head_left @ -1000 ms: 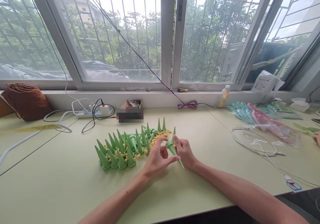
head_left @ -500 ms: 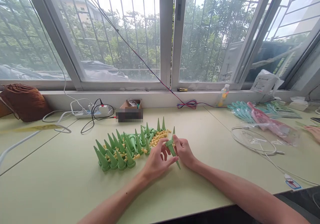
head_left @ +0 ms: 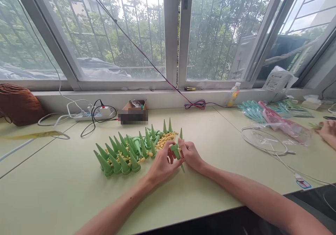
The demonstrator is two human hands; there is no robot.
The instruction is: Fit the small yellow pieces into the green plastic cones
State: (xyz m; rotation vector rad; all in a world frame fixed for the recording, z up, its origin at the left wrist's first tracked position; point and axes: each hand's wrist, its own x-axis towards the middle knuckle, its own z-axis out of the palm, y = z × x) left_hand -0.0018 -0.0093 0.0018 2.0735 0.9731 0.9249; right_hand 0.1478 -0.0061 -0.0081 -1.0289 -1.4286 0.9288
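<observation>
My left hand (head_left: 164,163) grips a green plastic spike (head_left: 177,154), its wide cap up and its tip pointing down toward the table. The fingers of my right hand (head_left: 191,154) are pinched at a small yellow fitting (head_left: 180,149) against the side of the cap; they partly cover it. Another green cone tip (head_left: 181,133) shows just behind the right hand, its base hidden. To the left, several green spikes (head_left: 123,168) stand tip up in rows with yellow fittings on them. A pile of loose yellow fittings (head_left: 165,139) lies behind my left hand.
Behind the spikes sits a small open cardboard box (head_left: 143,105), beside a power strip (head_left: 97,114) with cables. Bagged teal and pink items (head_left: 278,119) and a coiled white cable (head_left: 262,153) lie to the right. Another person's hand (head_left: 329,132) shows at the right edge.
The camera view has shifted slightly. My hands keep the same hold on the spike and fitting, with only a small turn of the spike. The other person's hand has come further into view.
</observation>
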